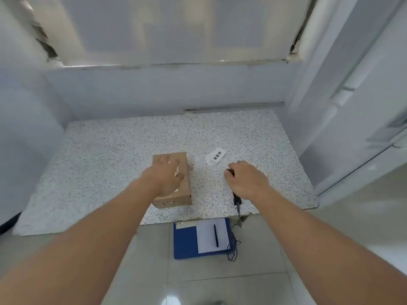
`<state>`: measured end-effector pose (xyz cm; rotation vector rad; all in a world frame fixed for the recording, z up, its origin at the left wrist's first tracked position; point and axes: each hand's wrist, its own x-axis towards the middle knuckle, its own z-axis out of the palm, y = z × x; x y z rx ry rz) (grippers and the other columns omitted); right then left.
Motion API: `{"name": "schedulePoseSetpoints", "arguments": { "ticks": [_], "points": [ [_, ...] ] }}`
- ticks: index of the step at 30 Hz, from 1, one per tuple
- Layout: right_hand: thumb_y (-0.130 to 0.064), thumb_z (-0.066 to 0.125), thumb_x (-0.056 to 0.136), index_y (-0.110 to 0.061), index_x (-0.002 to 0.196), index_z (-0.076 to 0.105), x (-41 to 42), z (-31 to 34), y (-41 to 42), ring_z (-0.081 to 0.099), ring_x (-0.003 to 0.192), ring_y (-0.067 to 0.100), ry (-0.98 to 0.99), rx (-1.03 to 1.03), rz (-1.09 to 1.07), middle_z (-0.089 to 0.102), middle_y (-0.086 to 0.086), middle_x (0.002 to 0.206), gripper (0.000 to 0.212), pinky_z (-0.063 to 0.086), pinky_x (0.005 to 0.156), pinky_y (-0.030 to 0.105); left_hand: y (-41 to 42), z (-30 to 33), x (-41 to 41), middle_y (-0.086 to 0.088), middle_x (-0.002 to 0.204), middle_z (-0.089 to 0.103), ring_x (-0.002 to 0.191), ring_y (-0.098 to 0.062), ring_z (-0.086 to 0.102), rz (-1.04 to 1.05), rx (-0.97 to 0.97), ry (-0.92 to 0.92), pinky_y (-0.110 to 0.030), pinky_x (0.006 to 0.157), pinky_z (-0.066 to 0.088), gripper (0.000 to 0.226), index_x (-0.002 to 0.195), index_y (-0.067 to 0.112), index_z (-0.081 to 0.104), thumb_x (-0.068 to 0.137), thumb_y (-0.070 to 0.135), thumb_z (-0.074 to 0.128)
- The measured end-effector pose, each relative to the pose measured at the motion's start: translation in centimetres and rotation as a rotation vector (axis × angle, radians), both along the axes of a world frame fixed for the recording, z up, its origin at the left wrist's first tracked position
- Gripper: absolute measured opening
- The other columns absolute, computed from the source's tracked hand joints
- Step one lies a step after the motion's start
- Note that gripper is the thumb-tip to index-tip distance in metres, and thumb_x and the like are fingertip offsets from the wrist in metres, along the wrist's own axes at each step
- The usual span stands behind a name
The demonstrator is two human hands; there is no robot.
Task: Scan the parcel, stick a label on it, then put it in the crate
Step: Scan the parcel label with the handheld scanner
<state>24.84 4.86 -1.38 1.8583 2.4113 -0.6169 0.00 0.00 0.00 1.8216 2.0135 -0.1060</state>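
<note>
Speckled stone counter: the landmark for all entries below; set in a pale-walled corner, its near edge chipped and uneven.

Parcel: small brown cardboard box, lying flat on the counter near its middle, towards the near edge. Much of its top is covered by the hand; a strip of barcode sticker shows between the fingers, unreadable. Faint printing on the near side face, not legible.

Left hand: spread palm-down on the parcel's top, fingers extended and apart, thumb towards the parcel's right edge. It presses or rests rather than wraps; nothing is clasped.

Label: white slip with black characters, lying loose on the counter, to the right of the parcel and beyond the right hand, touching neither.

Right hand: on the counter right of the parcel, fingers curled down over a dark scanner. Only the scanner's tip at the fingertips and its tail end under the wrist show (the body is hidden), so whether the hand really grasps it cannot be told.

Cable: runs from the scanner's tail over the counter's near edge and coils on the floor.

Blue clipboard: on the floor below the counter's near edge, bearing white paper and a black pen.
</note>
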Motion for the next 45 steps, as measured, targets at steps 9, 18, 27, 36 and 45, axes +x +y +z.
{"name": "schedulePoseSetpoints", "arguments": {
  "ticks": [9,18,27,36,45],
  "points": [
    [-0.048,0.035,0.105,-0.022,0.131,0.063,-0.1,-6.5,2.6,0.062,0.103,0.029,-0.016,-0.054,-0.044,0.057,0.008,0.125,0.046,0.057,0.087,0.048,1.8,-6.2,-1.5,-0.014,0.167,0.014,0.149,-0.035,0.025,0.044,-0.098,0.068,-0.054,0.111,0.038,0.061,0.156,0.019,0.031,0.101,0.045,0.043],
    [-0.045,0.041,0.106,-0.027,0.153,0.049,-0.9,-13.1,3.4,0.052,0.125,0.034,0.01,-0.19,-0.193,0.036,0.014,0.154,0.051,0.049,0.101,0.045,2.5,-13.2,-4.6,-0.015,0.165,-0.001,0.151,-0.048,0.004,0.233,-0.121,0.036,-0.064,0.114,0.031,0.084,0.156,0.034,0.024,0.086,0.064,0.059],
    [-0.025,0.063,0.1,-0.022,0.142,0.054,-1.5,-17.5,2.9,0.062,0.101,0.029,0.158,-0.188,-0.372,0.033,0.013,0.147,0.043,0.056,0.089,0.041,2.9,-14.3,-4.5,-0.014,0.149,0.024,0.111,-0.03,0.047,0.49,-0.06,-0.382,-0.045,0.104,0.047,0.104,0.16,0.041,0.014,0.08,0.049,0.08],
    [0.002,0.064,0.093,-0.009,0.13,0.046,-1.7,-17.7,3.8,0.057,0.088,0.027,0.138,-0.129,-0.449,0.046,0.021,0.127,0.042,0.053,0.072,0.041,3.8,-14.3,-1.8,-0.011,0.148,0.027,0.129,-0.04,0.042,0.401,0.136,-0.241,-0.055,0.104,0.047,0.112,0.158,0.038,0.021,0.067,0.058,0.083],
    [-0.005,0.081,0.084,-0.008,0.129,0.036,-1.5,-16.9,3.4,0.063,0.101,0.035,0.387,-0.157,-0.679,0.056,0.022,0.12,0.064,0.057,0.069,0.043,3.7,-13.7,0.2,-0.006,0.154,0.017,0.134,-0.036,0.026,0.351,0.181,-0.261,-0.053,0.113,0.035,0.104,0.16,0.037,0.017,0.078,0.041,0.082]
  ]
}}
